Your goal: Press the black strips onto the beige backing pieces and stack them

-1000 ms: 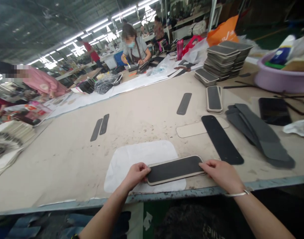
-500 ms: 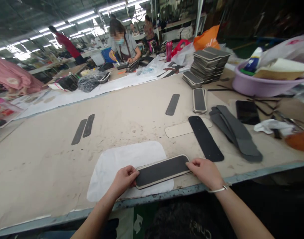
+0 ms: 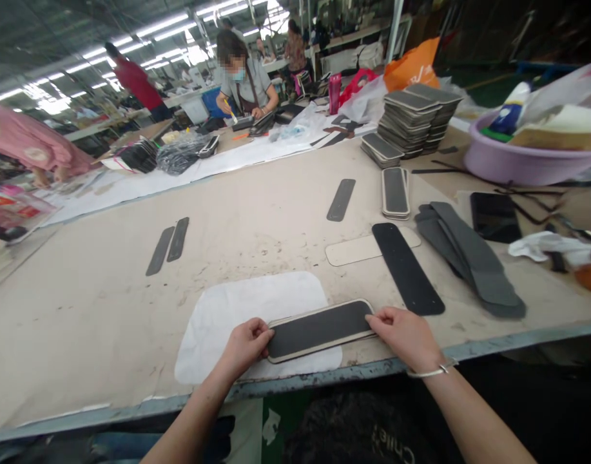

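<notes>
A dark grey rectangular panel with a pale border and rounded corners [image 3: 320, 330] lies between my hands, near the table's front edge. My left hand [image 3: 249, 345] pinches its left end, thumb on top. At the opposite end, my right hand [image 3: 402, 332], with a bracelet at the wrist, grips the corner between thumb and fingers. Under the panel's left part is a white sheet with rounded corners [image 3: 218, 322]. Just beyond my right hand, a black strip [image 3: 407, 267] crosses a cream strip [image 3: 348, 251]. What lies beneath the panel is mostly hidden.
Long grey pieces [image 3: 474, 264] and a phone [image 3: 495, 217] lie at right, near a purple basin [image 3: 532, 160]. Bordered panels stand in a tall stack [image 3: 411, 122] and a small pile [image 3: 395, 193]. Grey strips [image 3: 341, 200] lie farther in. A co-worker [image 3: 247, 84] works across the table.
The view has shifted slightly, so the table things appear a little farther right. Both hands keep their hold on the bordered panel, which has barely moved on the table.
</notes>
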A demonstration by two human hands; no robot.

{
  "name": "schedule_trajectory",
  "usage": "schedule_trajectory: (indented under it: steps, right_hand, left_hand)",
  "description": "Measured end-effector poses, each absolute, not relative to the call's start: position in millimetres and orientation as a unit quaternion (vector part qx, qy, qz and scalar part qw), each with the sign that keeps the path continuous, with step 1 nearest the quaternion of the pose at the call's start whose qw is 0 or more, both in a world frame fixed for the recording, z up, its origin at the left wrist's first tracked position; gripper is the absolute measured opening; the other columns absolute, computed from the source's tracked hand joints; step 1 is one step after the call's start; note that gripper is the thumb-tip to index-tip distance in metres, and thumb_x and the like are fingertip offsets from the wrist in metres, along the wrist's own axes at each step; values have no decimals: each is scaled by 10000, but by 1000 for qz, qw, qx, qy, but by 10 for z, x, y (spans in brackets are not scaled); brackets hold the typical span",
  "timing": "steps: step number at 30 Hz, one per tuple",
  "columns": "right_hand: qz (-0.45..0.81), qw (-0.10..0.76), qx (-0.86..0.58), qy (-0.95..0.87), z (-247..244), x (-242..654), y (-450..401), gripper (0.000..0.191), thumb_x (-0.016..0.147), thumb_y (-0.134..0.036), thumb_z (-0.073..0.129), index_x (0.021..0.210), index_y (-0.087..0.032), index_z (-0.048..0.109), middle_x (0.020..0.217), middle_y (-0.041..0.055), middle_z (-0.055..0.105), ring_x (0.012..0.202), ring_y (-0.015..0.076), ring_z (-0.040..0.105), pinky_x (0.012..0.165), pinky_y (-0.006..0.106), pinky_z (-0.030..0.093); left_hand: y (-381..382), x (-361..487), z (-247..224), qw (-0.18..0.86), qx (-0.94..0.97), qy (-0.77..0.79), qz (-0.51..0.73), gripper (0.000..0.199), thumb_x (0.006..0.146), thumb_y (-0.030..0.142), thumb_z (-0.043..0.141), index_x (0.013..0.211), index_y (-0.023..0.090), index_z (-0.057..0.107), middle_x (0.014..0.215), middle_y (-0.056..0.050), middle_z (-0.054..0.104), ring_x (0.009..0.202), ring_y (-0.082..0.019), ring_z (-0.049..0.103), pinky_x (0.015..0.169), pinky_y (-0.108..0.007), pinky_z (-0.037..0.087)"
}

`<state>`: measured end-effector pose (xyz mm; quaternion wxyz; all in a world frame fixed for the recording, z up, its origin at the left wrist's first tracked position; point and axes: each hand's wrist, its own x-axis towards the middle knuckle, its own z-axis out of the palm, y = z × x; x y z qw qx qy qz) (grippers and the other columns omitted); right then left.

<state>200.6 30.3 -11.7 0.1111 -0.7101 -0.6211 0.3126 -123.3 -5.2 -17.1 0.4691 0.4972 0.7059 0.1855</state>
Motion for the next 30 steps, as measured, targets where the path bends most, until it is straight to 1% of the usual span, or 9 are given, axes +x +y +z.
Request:
schedule_trajectory:
  steps: [2,5,8,11,15,18,22,25,30]
  right_hand:
    - [307,87,-709,-630,-138,2020,306,338,747,-503,468,599,-238,617,624,-2,638,612,162,569,568,265,343]
    - [302,58,-707,-637,-188,2044,322,352,734,-546,468,624,-247,620,640,-4,640,625,178,578,568,273,350]
    - [301,51,-707,-638,-229,2062,336,382,720,-579,463,638,-245,627,644,7,642,618,189,585,555,281,356]
    - [301,56,-707,-638,-243,2067,339,386,710,-589,470,647,-245,633,654,10,645,615,188,588,557,284,366]
    - [314,40,-710,-630,-246,2061,337,383,714,-598,459,640,-258,621,636,-8,633,616,180,582,571,282,374]
    - [310,40,-711,-630,-252,2057,336,388,712,-598,460,632,-252,616,623,-2,628,600,185,578,556,284,369]
    - [309,47,-711,-630,-217,2043,331,367,726,-564,461,613,-244,601,607,-3,624,593,183,572,558,277,361]
    - [317,66,-707,-628,-161,2019,323,337,747,-508,457,589,-237,582,594,-10,614,590,163,559,564,263,352]
    - [321,100,-710,-618,-128,1994,317,299,750,-436,468,551,-225,540,527,-26,572,534,135,521,536,248,330]
  left_hand:
    - [-64,-1234,-143,485,481,702,202,155,743,323,538,750,186,466,467,54,538,403,-113,537,396,-187,389]
    - [-90,-1271,-126,501,455,701,224,163,744,297,526,829,191,437,471,73,511,385,-118,544,369,-185,397]
    - [-147,-1324,-130,495,449,708,226,134,765,279,483,855,188,446,518,57,534,408,-120,564,369,-184,401]
    - [-224,-1343,-142,467,473,717,210,117,785,296,463,805,182,480,562,34,563,443,-114,576,407,-186,404]
    - [-280,-1309,-167,392,526,731,187,149,767,332,529,792,187,505,544,49,540,480,-103,568,478,-188,390]
    - [-271,-1286,-187,351,543,745,163,143,748,322,556,799,195,517,548,54,536,498,-103,560,495,-191,370]
    - [-260,-1290,-204,350,543,748,152,145,751,327,553,815,201,520,556,57,538,496,-104,549,501,-197,359]
    - [-267,-1314,-232,369,540,740,159,168,767,354,539,831,201,511,552,61,534,486,-107,547,497,-200,357]
    - [-260,-1351,-306,383,542,726,182,209,772,394,535,837,200,498,543,69,504,467,-112,533,483,-206,360]
